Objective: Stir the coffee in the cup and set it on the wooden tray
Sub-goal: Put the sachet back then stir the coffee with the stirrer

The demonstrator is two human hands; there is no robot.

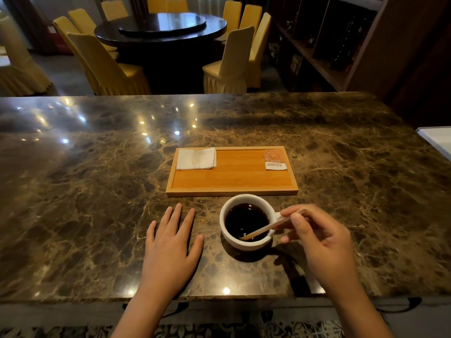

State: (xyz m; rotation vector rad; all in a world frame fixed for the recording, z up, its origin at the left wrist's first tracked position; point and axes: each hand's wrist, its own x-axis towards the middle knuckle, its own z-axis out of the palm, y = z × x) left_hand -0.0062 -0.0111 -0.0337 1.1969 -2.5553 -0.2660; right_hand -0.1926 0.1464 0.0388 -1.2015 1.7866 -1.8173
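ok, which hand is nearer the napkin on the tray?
Left. The left hand lies flat on the counter, below the napkin and a little left. The right hand holds the stirrer in the cup, farther right.

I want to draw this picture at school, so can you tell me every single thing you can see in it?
cup: one, white, on the marble counter just in front of the tray, full of dark coffee
stir stick: one, pale wood, tip dipped in the coffee
wooden tray: one, light brown, middle of the counter
napkin: one, white, tray's far left corner
sachet: one, orange and white, tray's far right corner
counter: one, brown marble, shiny
round table: one, dark, behind the counter
chairs: several, yellow covers, around the round table
shelves: dark wood, far right
left hand: flat on the counter, left of the cup
right hand: holding the stir stick
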